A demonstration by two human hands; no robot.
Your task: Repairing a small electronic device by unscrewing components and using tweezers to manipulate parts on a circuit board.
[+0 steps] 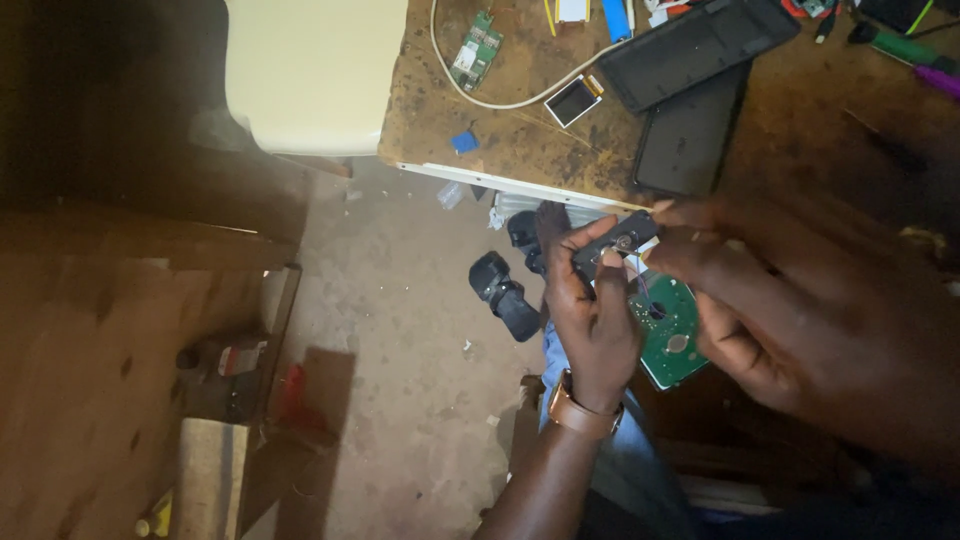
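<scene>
Both hands grip one small black plastic part with a round metal disc (618,243), held over my lap: my left hand (590,310), brown leather strap (582,412) on its wrist, curls its fingers up around the part's left end, and my right hand (770,300) pinches its right end from above. Just under the part, between my palms, hangs a green circuit board (672,330), tilted; I cannot tell which hand bears it. On the floor to the left lies a black sandal (503,296). Farther off, the stained wooden workbench (520,140) carries two flat black rectangular covers (690,50), one overlapping the other, a small screen module (573,100), a white cable (500,100) and a smaller green board (475,50).
</scene>
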